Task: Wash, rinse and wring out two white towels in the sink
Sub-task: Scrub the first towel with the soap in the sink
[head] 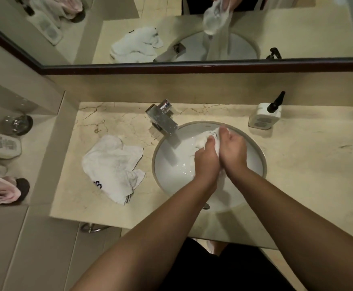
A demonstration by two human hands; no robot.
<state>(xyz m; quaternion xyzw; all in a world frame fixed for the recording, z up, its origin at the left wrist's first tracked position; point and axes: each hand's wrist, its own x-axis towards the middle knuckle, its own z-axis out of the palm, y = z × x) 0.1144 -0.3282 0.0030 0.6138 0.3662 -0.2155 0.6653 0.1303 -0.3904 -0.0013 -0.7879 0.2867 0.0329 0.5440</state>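
Over the round white sink (165,164), my left hand (206,158) and my right hand (233,148) squeeze a wet white towel (205,139) between them. Its bunched top with a small dark logo sticks out above my fingers, and its lower end hangs down between my wrists. A second white towel (112,164) lies crumpled on the marble counter to the left of the sink, with dark print at its near edge. The chrome tap (163,118) stands at the back left of the basin; I cannot tell whether water runs.
A white pump bottle (265,116) with a black nozzle stands on the counter at the back right. A mirror (171,28) covers the wall behind. On a side shelf at left sit white bottles (1,144), a glass (18,123) and pink cloth (1,192).
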